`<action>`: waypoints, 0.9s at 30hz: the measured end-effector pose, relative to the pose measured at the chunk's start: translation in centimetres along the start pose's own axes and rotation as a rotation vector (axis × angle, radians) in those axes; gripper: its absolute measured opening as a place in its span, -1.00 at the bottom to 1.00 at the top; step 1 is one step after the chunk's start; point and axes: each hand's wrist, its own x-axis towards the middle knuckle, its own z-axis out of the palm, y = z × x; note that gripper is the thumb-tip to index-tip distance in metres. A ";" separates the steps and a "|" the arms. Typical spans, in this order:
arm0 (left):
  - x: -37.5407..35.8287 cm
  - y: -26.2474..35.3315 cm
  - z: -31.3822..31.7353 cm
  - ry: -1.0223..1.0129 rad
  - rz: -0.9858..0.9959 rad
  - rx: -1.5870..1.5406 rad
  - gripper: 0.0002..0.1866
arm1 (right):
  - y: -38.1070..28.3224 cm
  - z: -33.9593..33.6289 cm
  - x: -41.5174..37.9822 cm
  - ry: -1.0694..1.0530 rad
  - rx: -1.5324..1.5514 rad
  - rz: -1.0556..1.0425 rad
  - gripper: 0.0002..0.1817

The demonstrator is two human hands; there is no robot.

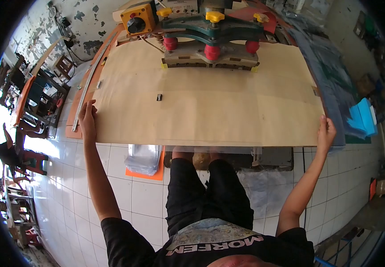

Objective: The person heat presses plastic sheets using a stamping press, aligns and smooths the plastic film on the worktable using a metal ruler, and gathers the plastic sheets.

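Note:
A wide tan board (210,111) lies in front of me, its far part running beneath a press head (210,55). My left hand (88,121) is closed on the board's left edge near the front corner, fingers over the top. At the opposite front corner, my right hand (326,133) grips the right edge, thumb uppermost. A small dark piece (159,97) sits on the board's left half. The press head hangs from a dark green bracket (188,27) with red and yellow knobs. The undersides of both hands are hidden.
A yellow control box (138,20) stands behind the board at left. Left of the board lies a metal ruler (85,98). Clear plastic sheets (330,84) and a blue bundle (362,118) are at right. Below are plastic bags (143,158); a person (6,149) is far left.

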 end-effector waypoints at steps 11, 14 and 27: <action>0.0 0.0 -0.1 -0.001 0.018 0.028 -0.67 | 0.3 -0.1 0.1 -0.011 -0.033 -0.008 -0.64; 0.0 0.0 -0.1 -0.005 0.005 -0.009 -0.67 | 0.2 -0.1 0.0 0.011 -0.046 -0.045 -0.65; -0.3 0.3 0.2 -0.009 0.016 -0.007 -0.67 | -0.1 0.0 0.3 -0.100 -0.175 -0.087 -0.66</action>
